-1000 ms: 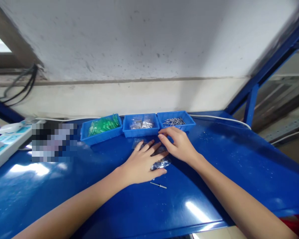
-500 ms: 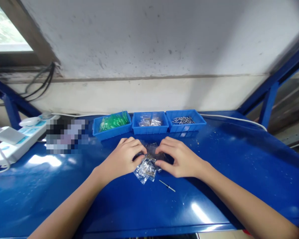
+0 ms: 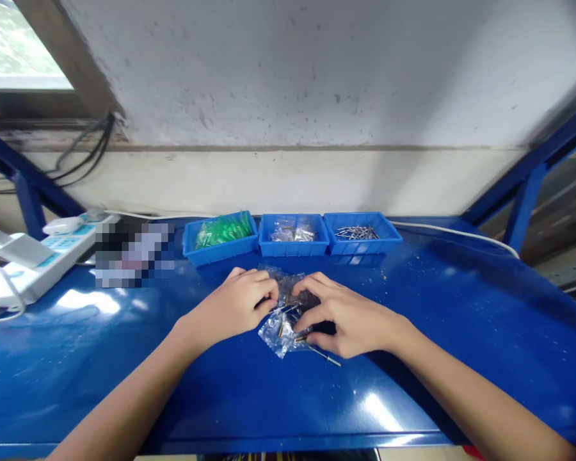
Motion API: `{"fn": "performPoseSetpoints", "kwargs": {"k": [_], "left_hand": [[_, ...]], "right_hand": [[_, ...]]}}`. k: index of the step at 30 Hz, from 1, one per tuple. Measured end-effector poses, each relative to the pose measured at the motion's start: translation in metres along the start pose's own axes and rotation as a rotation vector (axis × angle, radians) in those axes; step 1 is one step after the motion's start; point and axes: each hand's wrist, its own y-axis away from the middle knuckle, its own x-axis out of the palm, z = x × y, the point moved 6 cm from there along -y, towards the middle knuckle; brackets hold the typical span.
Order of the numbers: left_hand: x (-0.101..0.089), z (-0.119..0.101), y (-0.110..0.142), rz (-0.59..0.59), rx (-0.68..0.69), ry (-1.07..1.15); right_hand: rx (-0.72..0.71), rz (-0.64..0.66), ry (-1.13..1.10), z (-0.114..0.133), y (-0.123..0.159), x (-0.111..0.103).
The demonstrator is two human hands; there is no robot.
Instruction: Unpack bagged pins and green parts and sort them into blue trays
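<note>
Small clear plastic bags [image 3: 274,336] with metal parts inside lie in a pile at the middle of the blue table. My left hand [image 3: 242,301] is at the pile's left edge, thumb and fingers pinched together; what they hold, if anything, is hidden. Over the right side of the pile is my right hand [image 3: 348,314], its fingers curved and spread apart, the tips touching the bags. Just below its thumb lies a loose blind rivet [image 3: 327,357] on the table. Thin metal pins show among the bags between my hands.
Three blue bins stand behind my hands: one with green packets [image 3: 224,232], one with clear bags [image 3: 294,232], one with loose rivets [image 3: 356,232]. A white power strip [image 3: 33,262] with plugs is at left, beside a pixelated patch. A white cable [image 3: 461,235] runs along the back.
My right hand has opened its fingers wider and come down toward the loose rivet. The left fingers have closed together at the pile. The view has shifted slightly.
</note>
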Motion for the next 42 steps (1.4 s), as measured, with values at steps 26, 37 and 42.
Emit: {"fn": "performPoseSetpoints", "kwargs": {"k": [26,37,42], "left_hand": [[-0.006,0.025,0.016,0.071,-0.107,0.032],[-0.005,-0.014,0.004,-0.265,-0.048,0.226],[0.005,-0.018,0.001,-0.273,-0.075,0.339]], "right_hand": [[0.103,-0.222,0.055,-0.007,-0.008,0.004],[0.290,-0.450,-0.224,-0.021,-0.005,0.009],[0.302,-0.593,-0.591,-0.028,-0.003,0.012]]}}
